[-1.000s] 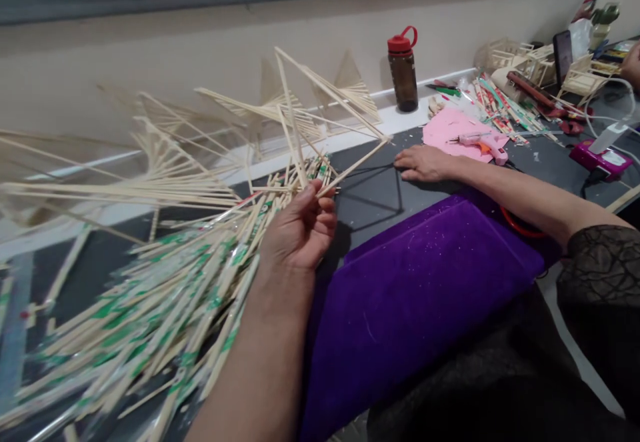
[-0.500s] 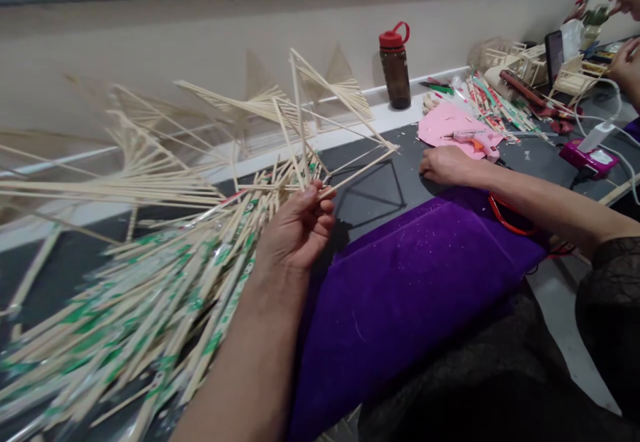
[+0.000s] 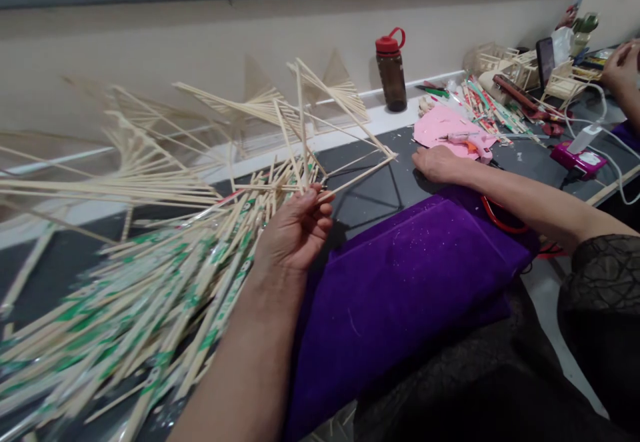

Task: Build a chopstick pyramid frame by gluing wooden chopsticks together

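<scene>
My left hand [image 3: 303, 225] is closed, pinching a corner of a frame of thin wooden chopsticks [image 3: 357, 179] between thumb and fingers. The frame stands up from the hand and reaches to the right over the dark table, casting a shadow there. My right hand [image 3: 434, 164] rests on the table beyond the purple cloth [image 3: 420, 262], its fingers curled down. Whatever lies under those fingers is hidden. Just behind it, a pink glue gun [image 3: 470, 141] lies on a pink sheet [image 3: 433, 123]. Under my left forearm spreads a heap of chopsticks in green-marked wrappers [image 3: 165, 295].
Fan-shaped stick structures [image 3: 145, 162] stand along the wall at the left. A brown bottle with a red lid [image 3: 391, 72] is on the ledge. Toward the right are a purple power adapter [image 3: 579, 160], white cables, a phone [image 3: 545, 59] and another person's hand [image 3: 623, 69].
My left hand keeps its pinch on the chopstick frame, and my right hand stays by the glue gun. The view has shifted slightly. At the far right, the other person's hands have moved.
</scene>
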`<state>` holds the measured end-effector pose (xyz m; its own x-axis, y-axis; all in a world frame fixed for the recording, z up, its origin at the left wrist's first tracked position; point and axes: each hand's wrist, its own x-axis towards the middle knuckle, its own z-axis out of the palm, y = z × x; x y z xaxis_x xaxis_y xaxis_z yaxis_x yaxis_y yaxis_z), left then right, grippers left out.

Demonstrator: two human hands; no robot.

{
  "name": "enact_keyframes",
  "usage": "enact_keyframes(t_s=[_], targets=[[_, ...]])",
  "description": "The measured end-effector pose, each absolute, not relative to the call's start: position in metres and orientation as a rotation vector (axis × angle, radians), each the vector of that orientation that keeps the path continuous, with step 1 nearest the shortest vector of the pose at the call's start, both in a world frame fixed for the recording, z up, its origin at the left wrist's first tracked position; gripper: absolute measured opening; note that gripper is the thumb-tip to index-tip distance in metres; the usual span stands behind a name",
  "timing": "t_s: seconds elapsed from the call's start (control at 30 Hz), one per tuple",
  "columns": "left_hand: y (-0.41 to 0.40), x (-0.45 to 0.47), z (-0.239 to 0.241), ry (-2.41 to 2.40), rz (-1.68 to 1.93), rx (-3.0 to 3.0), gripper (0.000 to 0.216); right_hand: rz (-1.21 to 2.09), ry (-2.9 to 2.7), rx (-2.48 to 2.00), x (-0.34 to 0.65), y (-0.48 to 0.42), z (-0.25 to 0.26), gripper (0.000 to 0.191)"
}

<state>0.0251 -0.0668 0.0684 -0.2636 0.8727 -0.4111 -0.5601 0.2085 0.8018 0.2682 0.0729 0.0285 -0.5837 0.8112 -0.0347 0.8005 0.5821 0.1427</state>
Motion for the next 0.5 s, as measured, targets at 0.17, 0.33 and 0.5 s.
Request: enact_keyframes(t_s=[0.17, 0.33, 0.5], targets=[[-0.068, 0.025, 0.067, 1.248, 1.399, 0.39, 0.022, 0.03, 2.65, 1.577, 0.27, 0.076, 0.039, 0.036], [-0.067, 0.026, 0.065, 1.237, 1.393, 0.392, 0.021, -0.231, 2.721, 1.388, 0.278, 0.061, 0.047, 0.029], [-0.067, 0.028, 0.064, 1.248, 1.385, 0.399, 0.024, -0.057, 2.726, 1.359, 0.269, 0.054, 0.041, 0.028]])
